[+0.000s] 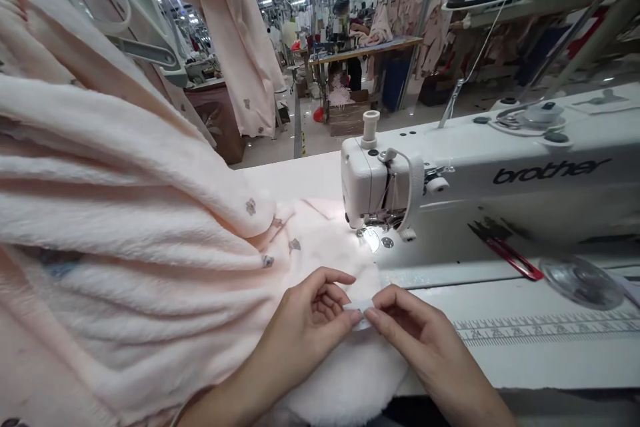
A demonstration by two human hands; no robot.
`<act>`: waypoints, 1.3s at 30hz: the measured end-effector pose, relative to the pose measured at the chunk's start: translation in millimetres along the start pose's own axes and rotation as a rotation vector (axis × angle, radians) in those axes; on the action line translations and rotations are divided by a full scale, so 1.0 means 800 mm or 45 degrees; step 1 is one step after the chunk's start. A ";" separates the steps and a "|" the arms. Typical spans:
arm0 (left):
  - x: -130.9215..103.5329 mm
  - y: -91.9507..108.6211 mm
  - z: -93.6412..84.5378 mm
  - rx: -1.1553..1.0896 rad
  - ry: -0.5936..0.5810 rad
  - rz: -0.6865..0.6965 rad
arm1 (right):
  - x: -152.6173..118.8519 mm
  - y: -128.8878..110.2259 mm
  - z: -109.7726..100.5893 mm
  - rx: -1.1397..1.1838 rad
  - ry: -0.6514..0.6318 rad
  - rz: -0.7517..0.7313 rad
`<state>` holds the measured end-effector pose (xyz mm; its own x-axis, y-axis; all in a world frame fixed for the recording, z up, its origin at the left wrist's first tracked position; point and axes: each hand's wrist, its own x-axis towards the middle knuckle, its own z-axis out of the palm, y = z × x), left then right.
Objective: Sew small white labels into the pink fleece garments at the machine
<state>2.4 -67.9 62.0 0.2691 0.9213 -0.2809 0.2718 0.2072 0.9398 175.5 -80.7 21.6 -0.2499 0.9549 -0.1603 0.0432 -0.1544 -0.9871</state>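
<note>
A small white label [361, 315] is held between my two hands, over the pale pink plush fabric [320, 233] in front of the sewing machine [367, 180]. My left hand [320, 313] has its thumb at the label's left end, with the index finger raised apart from it. At the other end, my right hand [413, 320] pinches the label between thumb and index finger. The fabric spreads under both hands and piles up in deep folds to the left, with small grey printed motifs. Part of it lies next to the machine's needle area.
Red-handled thread snips [515, 259] lie on the machine bed beside a clear round dish [583, 280]. A printed ruler strip [525, 328] runs along the table at right. Pink garments [245, 67] hang behind. Farther back, a person [357, 30] sits at another workstation.
</note>
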 end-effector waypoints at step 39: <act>0.117 -0.016 0.024 0.463 0.110 -0.222 | 0.033 0.069 -0.031 -1.198 0.432 -0.801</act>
<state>41.6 9.5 20.1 0.1157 0.9102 -0.3977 0.6191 0.2470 0.7454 195.2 -57.6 -37.3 -0.2180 0.8365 0.5027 0.7354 0.4794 -0.4789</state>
